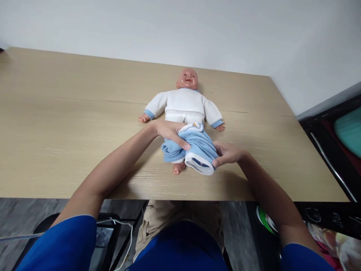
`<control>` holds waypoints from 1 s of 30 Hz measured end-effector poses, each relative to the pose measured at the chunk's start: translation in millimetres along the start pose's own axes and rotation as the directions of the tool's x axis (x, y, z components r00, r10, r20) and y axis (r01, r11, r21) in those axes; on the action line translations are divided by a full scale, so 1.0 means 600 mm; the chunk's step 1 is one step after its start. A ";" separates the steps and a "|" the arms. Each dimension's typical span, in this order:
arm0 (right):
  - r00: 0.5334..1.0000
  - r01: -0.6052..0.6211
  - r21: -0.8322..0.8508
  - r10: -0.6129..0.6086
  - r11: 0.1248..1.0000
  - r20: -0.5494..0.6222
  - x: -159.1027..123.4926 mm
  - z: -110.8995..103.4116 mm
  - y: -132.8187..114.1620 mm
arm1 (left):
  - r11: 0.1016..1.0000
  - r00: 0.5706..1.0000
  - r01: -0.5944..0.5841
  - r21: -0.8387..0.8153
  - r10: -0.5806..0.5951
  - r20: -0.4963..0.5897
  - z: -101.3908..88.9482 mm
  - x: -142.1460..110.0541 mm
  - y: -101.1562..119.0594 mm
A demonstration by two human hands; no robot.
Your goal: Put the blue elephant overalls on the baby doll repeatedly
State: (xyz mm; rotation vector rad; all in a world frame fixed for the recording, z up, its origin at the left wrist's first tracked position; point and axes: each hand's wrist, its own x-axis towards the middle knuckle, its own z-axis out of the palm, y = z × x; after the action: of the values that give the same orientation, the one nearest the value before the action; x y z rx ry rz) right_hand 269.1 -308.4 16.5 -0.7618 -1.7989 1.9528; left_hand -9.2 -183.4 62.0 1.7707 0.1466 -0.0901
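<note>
A baby doll (185,99) lies on its back on the wooden table, head toward the wall, in a white top with blue cuffs. Light blue doll trousers (199,141) with white hems cover most of its legs. One bare foot (178,168) sticks out below the left trouser leg; the other foot is not clearly visible. My left hand (173,133) grips the trousers near the waistband, its thumb on top of the cloth and its other fingers hidden. Near the hem of the right trouser leg, my right hand (227,153) pinches the fabric at its outer side.
The light wooden table (70,124) reaches back to a white wall (169,30). At the right stands a black rack (324,150) with a teal item (349,130) in it. A white cable (131,241) hangs below the table's front edge at the left.
</note>
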 end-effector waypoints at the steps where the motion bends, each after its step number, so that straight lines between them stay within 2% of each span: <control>1: 1.000 0.022 -0.006 -0.022 1.000 0.006 0.000 0.000 -0.001 | 1.000 1.000 -0.007 0.007 0.007 0.006 -0.002 -0.001 -0.003; 5: 0.992 0.095 -0.012 -0.096 0.995 -0.077 0.001 0.005 -0.008 | 0.997 0.997 -0.049 0.066 0.052 -0.051 -0.004 -0.002 -0.020; 8: 0.955 0.095 -0.070 -0.110 0.993 -0.275 0.005 0.009 -0.016 | 0.995 0.993 -0.048 0.083 0.056 -0.106 -0.004 -0.001 -0.030; 11: 0.849 0.141 -0.020 -0.131 0.990 -0.512 0.014 0.015 -0.018 | 0.994 0.979 -0.007 0.111 0.029 -0.200 -0.001 0.000 -0.032; 13: 0.787 0.164 -0.008 -0.135 0.986 -0.602 0.021 0.022 -0.015 | 0.989 0.961 0.052 0.135 -0.013 -0.275 0.003 -0.001 -0.029; 15: 0.716 0.128 -0.108 -0.167 0.986 -0.678 0.024 0.033 -0.016 | 0.985 0.939 0.115 0.130 -0.065 -0.337 0.009 0.000 -0.023; 17: 0.626 0.042 -0.259 -0.227 0.965 -0.746 0.023 0.049 -0.020 | 0.988 0.924 0.127 0.094 -0.083 -0.372 0.017 0.002 -0.013; 20: 0.523 -0.076 -0.385 -0.292 0.920 -0.801 0.016 0.082 -0.031 | 0.994 0.956 0.050 0.095 -0.020 -0.293 0.027 0.009 0.002; 23: 0.470 -0.113 -0.384 -0.291 0.916 -0.833 0.013 0.129 -0.031 | 0.984 0.971 -0.004 0.176 0.046 -0.236 0.032 0.018 0.011; 27: 0.420 -0.113 -0.269 -0.200 0.956 -0.885 0.017 0.209 -0.008 | 0.970 0.976 0.032 0.239 0.021 -0.218 0.036 0.021 0.012; 30: 0.364 -0.156 -0.189 -0.121 0.970 -0.924 0.015 0.253 0.009 | 0.923 0.972 0.122 0.365 -0.037 -0.231 0.048 0.018 0.017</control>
State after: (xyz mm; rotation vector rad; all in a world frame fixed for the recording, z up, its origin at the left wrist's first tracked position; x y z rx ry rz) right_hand 169.0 -422.8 15.6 -1.5720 -1.2190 0.8257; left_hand 3.4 -212.9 64.4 2.1594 0.3844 0.0227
